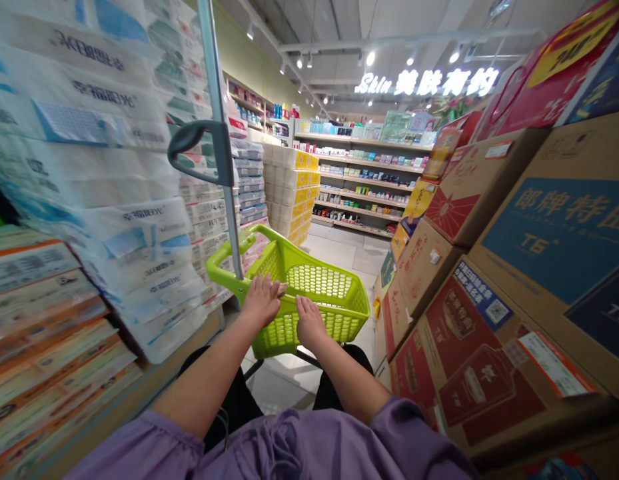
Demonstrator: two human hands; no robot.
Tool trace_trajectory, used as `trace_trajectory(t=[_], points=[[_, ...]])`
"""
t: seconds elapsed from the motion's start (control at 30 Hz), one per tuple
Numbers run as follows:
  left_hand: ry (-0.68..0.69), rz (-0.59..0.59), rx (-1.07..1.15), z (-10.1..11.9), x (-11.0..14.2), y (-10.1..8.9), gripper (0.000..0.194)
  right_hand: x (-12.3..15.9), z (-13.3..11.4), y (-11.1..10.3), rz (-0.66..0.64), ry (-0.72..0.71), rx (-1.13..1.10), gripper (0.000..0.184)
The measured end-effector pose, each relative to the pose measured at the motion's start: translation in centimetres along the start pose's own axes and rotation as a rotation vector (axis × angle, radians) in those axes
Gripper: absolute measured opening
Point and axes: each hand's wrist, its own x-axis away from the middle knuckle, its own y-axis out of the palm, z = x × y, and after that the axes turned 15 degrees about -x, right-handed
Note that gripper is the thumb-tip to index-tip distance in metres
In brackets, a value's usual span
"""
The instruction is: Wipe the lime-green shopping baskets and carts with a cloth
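Observation:
A lime-green shopping basket with perforated sides stands in front of my knees, and its inside looks bare where it shows. My left hand is closed over the near rim, close to the foot of a metal pole. A grey loop handle is fixed partway up that pole. Farther right along the same rim, my right hand has its fingers hooked over the edge. The undersides of both hands are hidden.
Wrapped tissue packs are piled high at left, above orange-and-white packs. Stacked cardboard boxes line the right side. Ahead, a tiled aisle leads toward stocked shelves, past yellow-and-white packs.

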Motion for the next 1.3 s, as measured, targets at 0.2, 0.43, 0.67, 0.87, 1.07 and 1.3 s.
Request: trace_trajectory(t=[0.2,0.43,0.67,0.87,1.07,1.3], points=[[0.011,0.117,0.093,-2.0,0.0,0.2,0.039,0.0,0.1,0.3,0.013,-0.02,0.001,0.077],[0.041,0.146,0.13,-2.2,-0.1,-0.2,0.038,-0.3,-0.3,0.4,0.007,0.021,0.005,0.076],[0.119,0.18,0.161,-2.0,0.3,0.6,0.037,-0.3,-0.7,0.5,0.021,0.013,-0.016,0.074],[-0.041,0.095,0.096,-4.1,-0.4,0.5,0.032,-0.5,2.1,-0.9,0.02,0.001,-0.041,0.069],[-0.131,0.124,0.157,-4.5,-0.3,2.1,0.037,1.7,6.6,-1.8,0.104,0.141,0.049,0.068],[0.031,0.051,0.206,-1.6,-0.2,4.1,0.041,1.9,5.3,-0.2,0.097,0.118,0.025,0.071]])
